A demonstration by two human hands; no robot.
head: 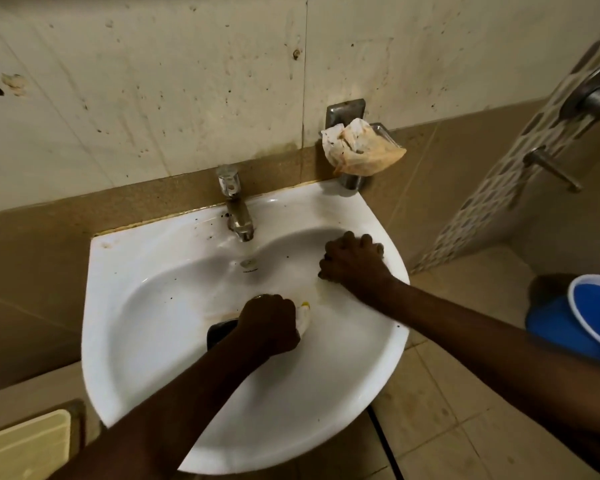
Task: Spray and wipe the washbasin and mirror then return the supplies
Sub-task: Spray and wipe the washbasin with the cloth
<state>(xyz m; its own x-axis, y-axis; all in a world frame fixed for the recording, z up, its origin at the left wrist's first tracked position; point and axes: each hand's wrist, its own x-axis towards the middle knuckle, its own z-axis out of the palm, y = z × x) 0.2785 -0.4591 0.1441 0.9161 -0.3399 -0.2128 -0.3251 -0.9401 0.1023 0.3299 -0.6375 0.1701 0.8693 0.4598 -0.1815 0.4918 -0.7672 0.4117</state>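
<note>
Washbasin: left hand, grip curled round a pale cloth, sits mid-bowl; unwiped bowl lies leftward; right hand clutches the right rim

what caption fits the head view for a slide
Left hand scrubs the washbasin bowl with a cloth while the right hand grips its rim beside the tap.

A white washbasin fills the middle of the frame, fixed against a stained tiled wall. A metal tap stands on its back rim at centre. Dark specks dot the rim and bowl. Tan floor tiles spread at lower right, carrying a blue bucket.
</note>
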